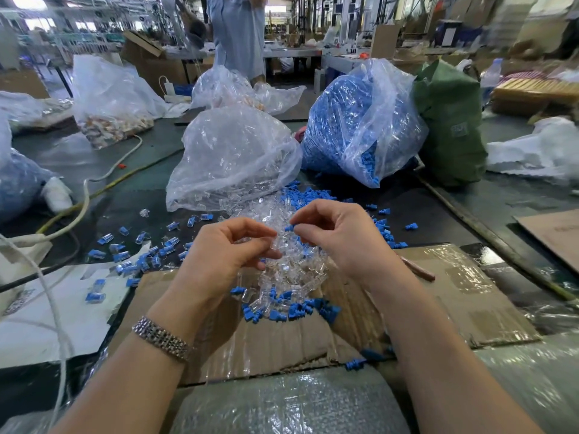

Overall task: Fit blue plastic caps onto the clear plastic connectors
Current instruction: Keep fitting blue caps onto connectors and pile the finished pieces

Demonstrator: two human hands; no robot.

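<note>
My right hand (332, 233) pinches a small blue cap (289, 228) between thumb and forefinger. My left hand (225, 252) pinches a clear connector (277, 245) just below and left of the cap; the two parts are close but I cannot tell whether they touch. Under both hands lies a pile of clear connectors (288, 270) with loose blue caps (291, 308) along its near edge. Finished connectors with blue caps (138, 255) are scattered to the left on the dark table.
A clear bag of connectors (232, 158) and a bag of blue caps (354, 126) stand behind the pile. A green sack (451, 120) is at the right. Taped cardboard (438, 292) lies under my arms. White and yellow cables (84, 195) cross the left. A person stands at the back.
</note>
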